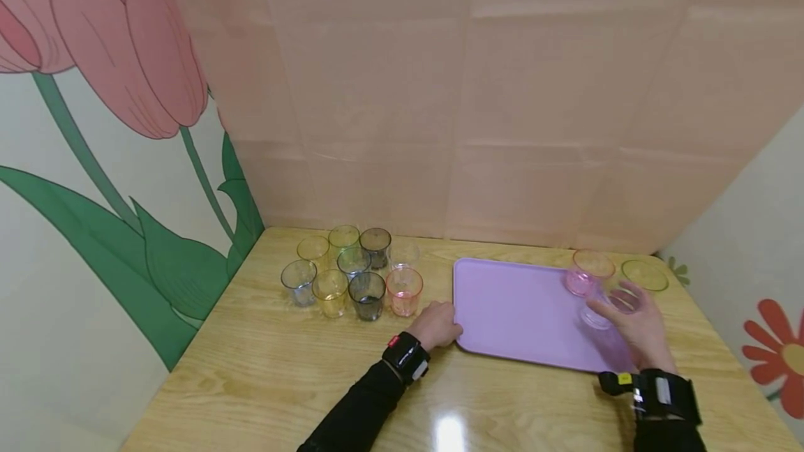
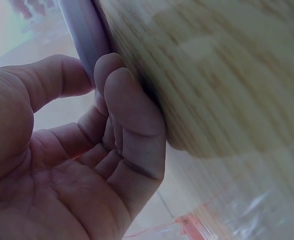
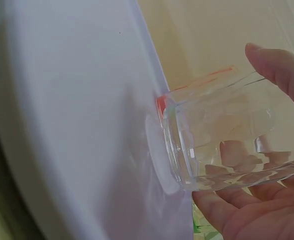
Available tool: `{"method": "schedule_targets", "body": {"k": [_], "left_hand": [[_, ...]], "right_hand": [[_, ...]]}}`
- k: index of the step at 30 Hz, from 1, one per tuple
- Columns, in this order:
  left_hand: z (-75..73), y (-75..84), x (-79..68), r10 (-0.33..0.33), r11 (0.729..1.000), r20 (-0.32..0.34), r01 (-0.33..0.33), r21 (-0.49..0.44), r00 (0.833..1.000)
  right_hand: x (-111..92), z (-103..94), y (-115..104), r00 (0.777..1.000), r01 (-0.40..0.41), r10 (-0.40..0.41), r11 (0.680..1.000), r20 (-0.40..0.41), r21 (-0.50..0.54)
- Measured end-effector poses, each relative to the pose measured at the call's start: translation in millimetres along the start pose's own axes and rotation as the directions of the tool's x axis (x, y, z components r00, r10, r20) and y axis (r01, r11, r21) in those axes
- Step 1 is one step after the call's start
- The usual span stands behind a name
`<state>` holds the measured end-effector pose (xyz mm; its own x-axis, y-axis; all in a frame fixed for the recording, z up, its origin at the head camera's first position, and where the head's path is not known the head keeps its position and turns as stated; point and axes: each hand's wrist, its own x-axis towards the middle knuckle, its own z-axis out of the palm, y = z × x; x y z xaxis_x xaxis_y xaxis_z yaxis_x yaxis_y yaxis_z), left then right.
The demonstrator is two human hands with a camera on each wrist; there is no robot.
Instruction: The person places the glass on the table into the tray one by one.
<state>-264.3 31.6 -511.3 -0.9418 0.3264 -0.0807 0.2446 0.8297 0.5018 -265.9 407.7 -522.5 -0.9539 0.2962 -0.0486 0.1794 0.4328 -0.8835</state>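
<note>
My left hand [image 1: 435, 326] pinches the left edge of a lilac tray [image 1: 515, 309]; in the left wrist view the thumb and fingertips meet at the tray's rim [image 2: 84, 35]. At the tray's right part, my right hand [image 1: 637, 323] holds a clear drinking glass [image 1: 595, 316] with thumb and fingers around its side. The right wrist view shows the clear glass [image 3: 227, 135] with its base at the tray surface; whether it touches I cannot tell. Just behind it a pink-tinted glass [image 1: 581, 281] stands on the tray. A green-rimmed glass [image 1: 645, 275] is partly hidden behind the right hand.
Left of the tray stands a close group of several tinted glasses, among them a red-rimmed one [image 1: 405, 291], a dark one [image 1: 367, 296] and an amber one [image 1: 331, 294]. A pink sheet [image 1: 465, 124] hangs behind the wooden table [image 1: 251, 382].
</note>
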Motion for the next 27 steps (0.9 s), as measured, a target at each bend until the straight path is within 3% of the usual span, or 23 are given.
{"method": "schedule_targets", "body": {"k": [18,27], "left_hand": [[-0.9,1.6,0.3,-0.035,0.999,0.016,0.035,-0.003,0.999],[-0.8,1.2,-1.8,-0.01,1.0,-0.005,0.01,0.012,1.0]], "right_hand": [[5.7,1.7,2.7,0.995,0.086,-0.081,0.992,0.054,-0.091],[4.1,2.6,-0.3,0.995,0.083,-0.078,0.992,0.057,-0.097]]}}
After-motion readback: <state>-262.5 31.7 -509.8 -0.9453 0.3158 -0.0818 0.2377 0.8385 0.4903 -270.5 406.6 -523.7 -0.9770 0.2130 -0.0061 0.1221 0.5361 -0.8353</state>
